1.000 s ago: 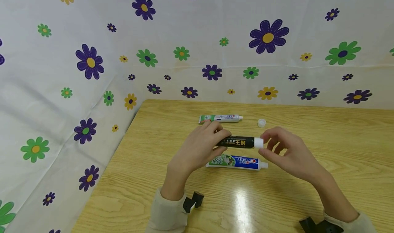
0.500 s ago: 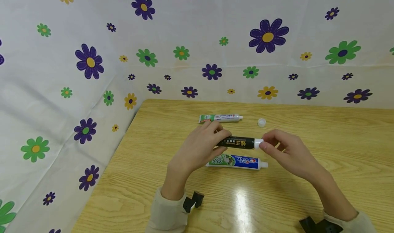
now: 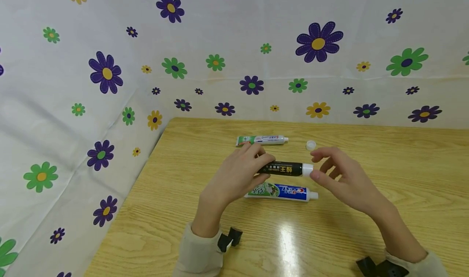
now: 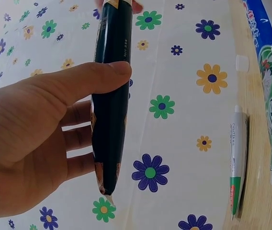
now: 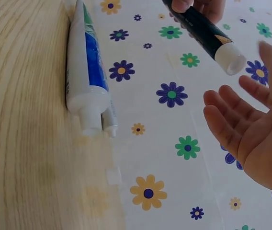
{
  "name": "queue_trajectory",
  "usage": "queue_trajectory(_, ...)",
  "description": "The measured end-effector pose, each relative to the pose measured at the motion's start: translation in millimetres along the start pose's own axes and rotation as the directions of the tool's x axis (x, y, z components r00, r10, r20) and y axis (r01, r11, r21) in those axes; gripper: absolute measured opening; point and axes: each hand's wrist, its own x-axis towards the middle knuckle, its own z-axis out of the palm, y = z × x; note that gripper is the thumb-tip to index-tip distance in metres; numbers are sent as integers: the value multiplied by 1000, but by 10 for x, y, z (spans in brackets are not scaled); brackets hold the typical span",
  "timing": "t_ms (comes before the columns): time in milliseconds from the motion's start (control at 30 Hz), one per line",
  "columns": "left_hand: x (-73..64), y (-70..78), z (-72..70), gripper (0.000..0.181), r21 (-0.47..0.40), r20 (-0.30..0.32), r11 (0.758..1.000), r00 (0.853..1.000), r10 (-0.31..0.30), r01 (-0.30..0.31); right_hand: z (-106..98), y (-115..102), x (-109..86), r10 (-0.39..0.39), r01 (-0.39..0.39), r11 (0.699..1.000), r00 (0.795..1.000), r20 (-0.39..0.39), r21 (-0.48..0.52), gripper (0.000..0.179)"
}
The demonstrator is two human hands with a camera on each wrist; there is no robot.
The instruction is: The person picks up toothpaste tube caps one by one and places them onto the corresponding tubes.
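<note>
Black tube (image 3: 283, 169) with gold lettering hangs level over a wooden table (image 3: 154, 195) at the centre of the frame, clamped between the thumb and fingers of a person's left hand (image 3: 232, 175). Floral cloth (image 3: 62, 142), printed with purple, green and yellow blooms, fills the far left and runs across the top. A pale left sleeve (image 3: 201, 252) rises from the bottom edge, left of centre, a black device (image 3: 230, 239) at its cuff. In the middle, a small green-and-white tube (image 3: 269, 140) lies on the tabletop above the black one; a blue, green and white Crest tube (image 3: 286, 192) lies below it, partly covered by the left hand. Both have narrow white ends facing right. The black tube's white cap (image 3: 307, 170) also points right, just under a loose white cap (image 3: 310, 145) on the wood. Right of centre, the right hand (image 3: 348, 177) holds nothing, its fingers spread and slightly bent just beside the capped end; the right wrist view shows a gap between them. Another pale sleeve (image 3: 421, 265) enters at lower right.
</note>
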Motion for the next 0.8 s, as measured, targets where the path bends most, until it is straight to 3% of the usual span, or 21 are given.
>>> queue_trajectory(133, 0, -7, 4, 32, -6, -3, 1000, 1000, -4, 4, 1, -15, 1, -117, 116, 993, 992, -53, -17, 57)
queue_trajectory(333, -1, -16, 10, 32, -11, -3, 1000, 1000, -4, 4, 21, -26, 9, -219, 220, 975, 973, -65, 5, 56)
queue_trajectory(800, 0, -12, 8, 32, -11, -6, 1000, 1000, 2, -2, 20, -30, 11, -195, 195, 981, 980, -45, -10, 47)
